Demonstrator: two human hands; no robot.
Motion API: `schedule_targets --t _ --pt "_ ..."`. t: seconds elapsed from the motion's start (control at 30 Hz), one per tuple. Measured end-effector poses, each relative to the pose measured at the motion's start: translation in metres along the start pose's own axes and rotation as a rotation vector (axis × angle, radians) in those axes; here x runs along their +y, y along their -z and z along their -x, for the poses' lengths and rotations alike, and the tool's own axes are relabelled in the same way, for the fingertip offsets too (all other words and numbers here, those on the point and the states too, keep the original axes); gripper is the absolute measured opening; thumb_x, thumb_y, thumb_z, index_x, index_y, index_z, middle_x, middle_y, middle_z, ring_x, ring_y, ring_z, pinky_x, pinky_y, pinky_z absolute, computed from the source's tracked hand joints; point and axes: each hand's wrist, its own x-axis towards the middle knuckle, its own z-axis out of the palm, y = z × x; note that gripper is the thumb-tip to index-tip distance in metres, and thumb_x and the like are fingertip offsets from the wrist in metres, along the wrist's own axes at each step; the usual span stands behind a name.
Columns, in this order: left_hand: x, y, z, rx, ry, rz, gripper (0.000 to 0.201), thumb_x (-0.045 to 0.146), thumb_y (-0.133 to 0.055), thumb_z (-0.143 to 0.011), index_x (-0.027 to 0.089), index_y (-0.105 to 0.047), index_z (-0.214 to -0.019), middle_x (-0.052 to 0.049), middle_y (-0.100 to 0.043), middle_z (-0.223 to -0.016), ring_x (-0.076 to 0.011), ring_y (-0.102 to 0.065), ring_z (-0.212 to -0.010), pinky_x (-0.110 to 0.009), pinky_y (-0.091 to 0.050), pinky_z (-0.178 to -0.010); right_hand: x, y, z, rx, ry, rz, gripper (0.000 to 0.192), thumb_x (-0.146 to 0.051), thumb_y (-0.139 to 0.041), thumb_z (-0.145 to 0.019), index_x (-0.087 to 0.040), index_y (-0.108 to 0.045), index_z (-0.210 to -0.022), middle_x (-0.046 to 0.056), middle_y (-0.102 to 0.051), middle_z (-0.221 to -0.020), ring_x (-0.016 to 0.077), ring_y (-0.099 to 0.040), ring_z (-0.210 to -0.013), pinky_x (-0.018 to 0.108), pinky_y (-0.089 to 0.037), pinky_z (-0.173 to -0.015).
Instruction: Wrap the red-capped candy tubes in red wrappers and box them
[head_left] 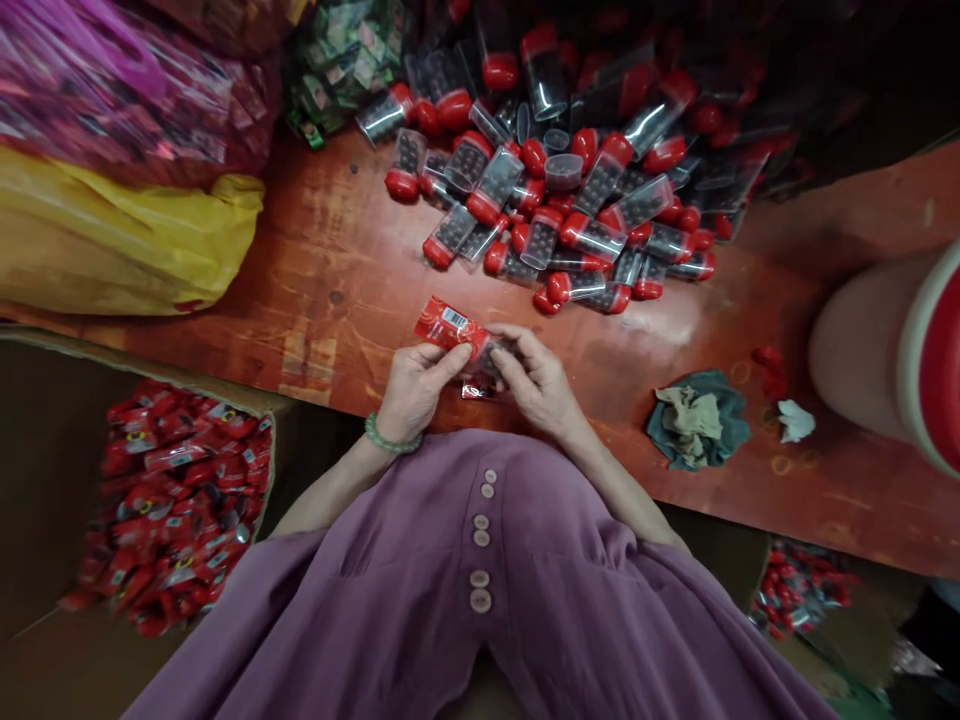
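I see both hands together at the near edge of the worktop [315, 290], about in its middle. My left hand [412, 388] and my right hand [536, 380] both hold one small tube [480, 350]. The tube has a red printed wrapper [448, 325] on its left part. The long axis of the tube goes from upper left to lower right, and the wrapped end points toward the far left corner of the worktop. The left grip is closed on the wrapped part, with the thumb on top. The right grip is closed on the clear end, where dark round pieces are visible inside.

Near the far edge lies a pile of clear tubes with red caps [570, 190], well apart from the hands. Near the right edge lies a crumpled cloth [697, 420]. Below the near left corner stands a box of red packets [180, 500].
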Motion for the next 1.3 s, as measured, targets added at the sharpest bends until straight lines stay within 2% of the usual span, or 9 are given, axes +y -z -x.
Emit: schedule_targets --t 0.17,0.27,0.4,0.5,0.63,0.9,1.0,1.17,1.3 --pt "-0.002 -0.003 -0.006 0.011 -0.081 -0.002 0.036 0.047 -0.086 -0.067 0.016 -0.077 -0.083 -0.004 -0.077 -0.081 -0.013 -0.068 -0.07 -0.027 -0.056 -0.074 0.007 -0.014 0.0 0.119 0.053 -0.025 0.03 -0.044 -0.048 -0.1 -0.024 -0.053 -0.122 -0.002 -0.059 -0.081 0.0083 -0.053 -0.057 0.024 -0.052 -0.058" --pt "0.0 -0.008 -0.008 0.022 -0.091 0.077 0.038 0.05 -0.087 -0.064 0.016 -0.076 -0.078 -0.004 -0.075 -0.077 -0.0142 -0.068 -0.069 -0.028 -0.055 -0.074 0.006 -0.015 -0.002 0.096 0.049 -0.035 0.03 -0.044 -0.047 -0.1 -0.024 -0.051 -0.123 -0.001 -0.06 -0.085 0.0077 -0.054 -0.058 0.024 -0.052 -0.057" --pt "0.005 -0.011 -0.012 0.051 -0.084 0.15 0.035 0.044 -0.089 -0.063 0.016 -0.075 -0.078 -0.001 -0.074 -0.076 -0.0133 -0.067 -0.071 -0.028 -0.053 -0.076 0.0 -0.008 -0.003 -0.03 0.045 0.0 0.039 -0.041 -0.052 -0.098 -0.025 -0.045 -0.133 0.001 -0.061 -0.096 0.0098 -0.061 -0.069 0.026 -0.057 -0.066" --pt "0.008 -0.01 -0.014 0.058 -0.109 0.161 0.034 0.043 -0.09 -0.062 0.016 -0.074 -0.075 0.0 -0.073 -0.074 -0.0122 -0.066 -0.068 -0.028 -0.053 -0.075 0.001 -0.002 -0.001 -0.092 0.029 -0.025 0.044 -0.038 -0.049 -0.1 -0.025 -0.039 -0.14 -0.001 -0.059 -0.087 0.0106 -0.063 -0.068 0.027 -0.058 -0.067" --pt "0.009 -0.009 -0.015 0.039 -0.16 0.111 0.031 0.042 -0.088 -0.065 0.017 -0.076 -0.076 -0.001 -0.074 -0.074 -0.0124 -0.066 -0.066 -0.027 -0.054 -0.072 0.004 0.0 0.003 -0.076 0.06 0.007 0.042 -0.036 -0.046 -0.101 -0.024 -0.041 -0.141 -0.002 -0.059 -0.085 0.0092 -0.061 -0.061 0.028 -0.059 -0.066" --pt "0.014 -0.014 -0.016 -0.009 -0.139 0.21 0.034 0.043 -0.09 -0.06 0.017 -0.075 -0.076 -0.002 -0.075 -0.072 -0.0147 -0.068 -0.065 -0.028 -0.056 -0.071 0.002 -0.001 0.004 0.004 0.159 0.201 0.047 -0.037 -0.045 -0.101 -0.023 -0.042 -0.145 0.009 -0.067 -0.108 0.0143 -0.066 -0.076 0.033 -0.061 -0.074" --pt "0.012 -0.018 -0.012 -0.041 -0.128 0.219 0.031 0.042 -0.088 -0.064 0.016 -0.074 -0.073 -0.002 -0.072 -0.067 -0.013 -0.065 -0.057 -0.026 -0.055 -0.062 0.003 -0.004 0.003 0.022 0.155 0.154 0.047 -0.039 -0.045 -0.101 -0.024 -0.041 -0.146 0.009 -0.067 -0.111 0.0128 -0.064 -0.07 0.032 -0.061 -0.07" --pt "0.007 -0.02 -0.003 -0.207 -0.04 0.139 0.033 0.045 -0.081 -0.075 0.013 -0.071 -0.073 -0.002 -0.065 -0.055 -0.0125 -0.059 -0.047 -0.025 -0.049 -0.049 0.001 -0.01 -0.001 0.005 0.066 -0.116 0.048 -0.048 -0.048 -0.099 -0.028 -0.04 -0.142 0.001 -0.066 -0.092 0.0096 -0.059 -0.056 0.028 -0.058 -0.057" --pt "0.01 -0.019 0.001 -0.193 -0.071 0.235 0.039 0.049 -0.084 -0.07 0.014 -0.071 -0.083 -0.003 -0.07 -0.066 -0.0127 -0.059 -0.048 -0.027 -0.05 -0.05 -0.002 -0.013 -0.002 0.012 0.059 -0.158 0.046 -0.053 -0.052 -0.097 -0.026 -0.046 -0.134 -0.003 -0.062 -0.078 0.0101 -0.059 -0.054 0.028 -0.057 -0.057"
